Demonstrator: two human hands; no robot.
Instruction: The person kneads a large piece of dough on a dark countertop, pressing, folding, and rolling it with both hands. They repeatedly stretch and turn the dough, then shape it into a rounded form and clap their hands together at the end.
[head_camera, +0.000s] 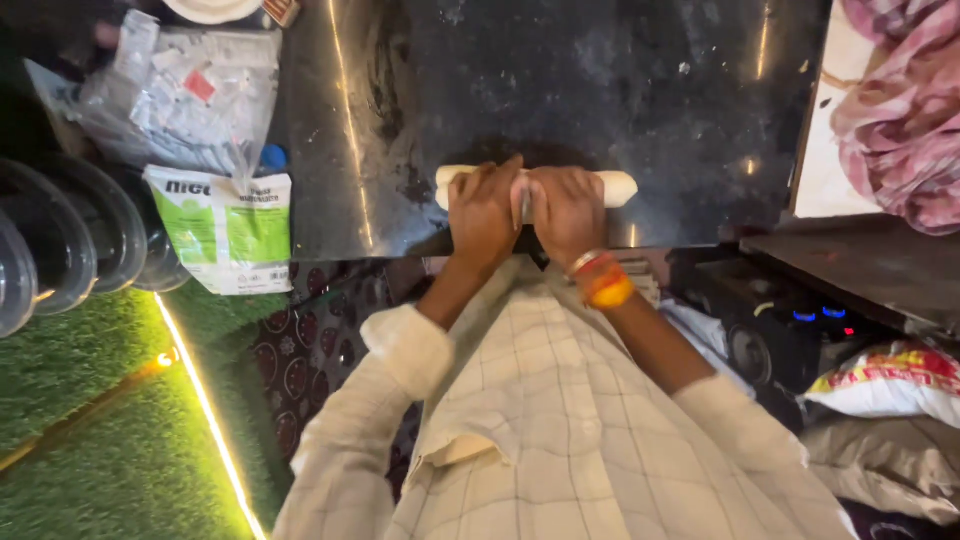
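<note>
Both hands press down side by side on a pale, cream-coloured log of dough (620, 187) that lies across the near edge of a dark, polished stone countertop (560, 90); the left hand (484, 212) curls over the log's left half, fingers bent and gripping it; the right hand (567, 212) curls over the middle, likewise closed on the dough, with orange and red bangles (603, 282) at the wrist; only the two rounded ends of the log show past the knuckles. To the left, a white and green printed paper bag (228, 232) hangs over the counter's edge, beneath a crumpled clear plastic bag (185, 95); a pink checked cloth (900, 110) lies at the far right.
</note>
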